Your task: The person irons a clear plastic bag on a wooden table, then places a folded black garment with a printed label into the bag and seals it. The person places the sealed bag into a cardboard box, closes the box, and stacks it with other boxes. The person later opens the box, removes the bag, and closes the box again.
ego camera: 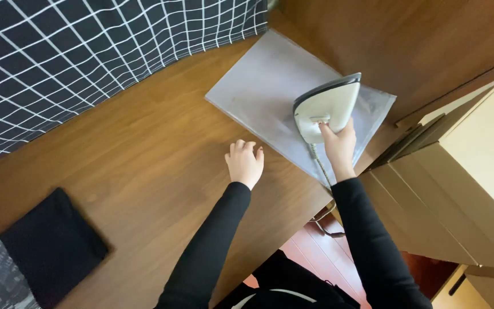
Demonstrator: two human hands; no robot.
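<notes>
While the white iron [328, 106] stands tipped up on its heel over the pale grey cloth [270, 91], my right hand [338, 146] is closed around its handle from below, cord trailing off the wooden table [144, 171]. My left hand [244, 162] rests flat and empty beside the cloth's near edge. Ironing looks mid-pass; lowering the soleplate flat seems called for.
</notes>
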